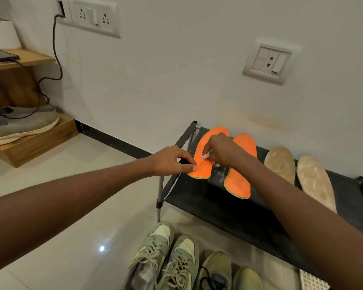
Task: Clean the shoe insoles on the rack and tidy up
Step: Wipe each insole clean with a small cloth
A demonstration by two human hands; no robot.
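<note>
I see the left hand [172, 162] pinning the heel end of the left orange insole [205, 162] with thumb and fingertips pinched on its near edge, while the right hand [222, 149], just beyond that pinch, has its fingers closed on a small white wad, apparently a wipe or tissue [205, 156], pressed to the insole's middle. The insole lies on the black fabric top of the shoe rack [228, 208], its heel at the rack's left edge, right under the pinch. The second orange insole [239, 174] lies just to the right of the wiping hand, with whitish smears on the fabric between the two; two beige insoles [298, 172] wait farther right, well apart from both grips. The risk, as I judge it, sits at that edge: a hard stroke toward the heel could drag the insole off the rack onto the floor and the sneakers [168, 258] below. The wad is small, so I expect it may shred or slip from the fingers under pressure. The right forearm crosses above the second orange insole and could nudge it askew. Loose residue may spread across the fabric instead of lifting away.
</note>
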